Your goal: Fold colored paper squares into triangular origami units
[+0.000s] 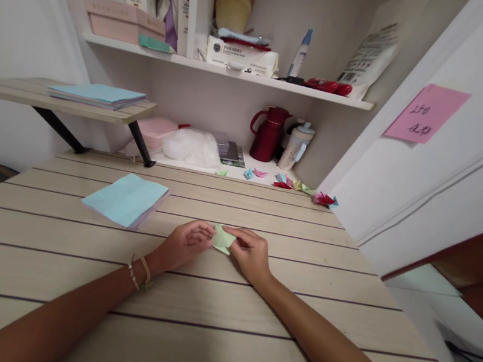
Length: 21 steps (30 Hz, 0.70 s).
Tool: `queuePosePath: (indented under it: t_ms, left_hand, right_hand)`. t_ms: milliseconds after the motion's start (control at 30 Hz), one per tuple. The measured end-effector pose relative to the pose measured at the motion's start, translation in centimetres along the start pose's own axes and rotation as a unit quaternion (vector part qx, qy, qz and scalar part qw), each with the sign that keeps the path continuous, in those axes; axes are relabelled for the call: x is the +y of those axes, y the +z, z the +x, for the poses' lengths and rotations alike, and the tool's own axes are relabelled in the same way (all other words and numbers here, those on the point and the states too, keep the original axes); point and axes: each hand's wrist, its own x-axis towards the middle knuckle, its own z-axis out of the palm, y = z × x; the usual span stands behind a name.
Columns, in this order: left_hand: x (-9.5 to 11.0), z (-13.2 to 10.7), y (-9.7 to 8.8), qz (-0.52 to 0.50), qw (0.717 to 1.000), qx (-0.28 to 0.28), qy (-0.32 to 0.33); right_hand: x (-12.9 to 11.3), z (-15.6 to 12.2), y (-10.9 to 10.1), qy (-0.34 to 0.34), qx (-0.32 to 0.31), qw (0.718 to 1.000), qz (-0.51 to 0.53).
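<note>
- One piece of light-green folded paper [223,239] is between the two hands, just above or on the tabletop, near the middle of its width; whether it touches the boards I cannot tell.
- Two hands are at it. The right hand [252,256] pinches its right side between thumb and fingers. The left hand [190,241] has its fingers bent at the paper's left edge; whether they grip it I cannot tell. The hands stand apart by the paper's width.
- Two bracelets [133,274] circle the left wrist.
- One stack of blue-topped paper [126,198] lies left of the hands and farther back, with a strip of tabletop [324,261] between it and the left hand.
- Open boards run from the right hand to the table's slanting right edge, and from both hands back toward the far edge.
- Along that far edge sit small folded papers: one green [221,172], one blue [249,173], one pink [260,173], then a mixed cluster [283,184] to the right, too overlapped to count.
- Behind them stand one red jug [268,136] and one pale cup [295,147]; one white bag [192,147] lies farther left.
- At the left, one raised wooden shelf [3,88] on two visible black legs carries a second stack [97,93].
</note>
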Motion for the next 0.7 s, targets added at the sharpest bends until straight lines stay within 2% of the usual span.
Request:
queuePosePath:
  t_ms: [100, 200, 333, 433, 567, 700]
  left_hand:
    - [0.14, -0.16, 0.26, 0.024, 1.0, 0.005, -0.005]
    - [0.12, -0.1, 0.23, 0.012, 0.999, 0.038, 0.001]
    - [-0.14, 0.2, -0.23, -0.037, 0.997, 0.066, -0.008]
    - [-0.25, 0.28, -0.49, -0.048, 0.998, 0.05, -0.01]
    - [-0.09, 0.19, -0.51, -0.024, 1.0, 0.014, -0.006]
    - [0.2, 0.16, -0.36, 0.008, 0.999, 0.031, 0.006]
  right_hand:
    - [0.1, -0.02, 0.09, 0.023, 0.002, 1.0, 0.003]
    - [0.23, 0.04, 0.25, 0.079, -0.034, 0.994, 0.061]
    - [0.52, 0.35, 0.26, 0.173, -0.091, 0.953, 0.23]
    - [0.69, 0.56, 0.11, 0.201, -0.097, 0.923, 0.312]
    - [0.69, 0.6, 0.02, 0.208, -0.098, 0.917, 0.327]
    - [0.7, 0.59, 0.18, 0.211, -0.102, 0.922, 0.309]
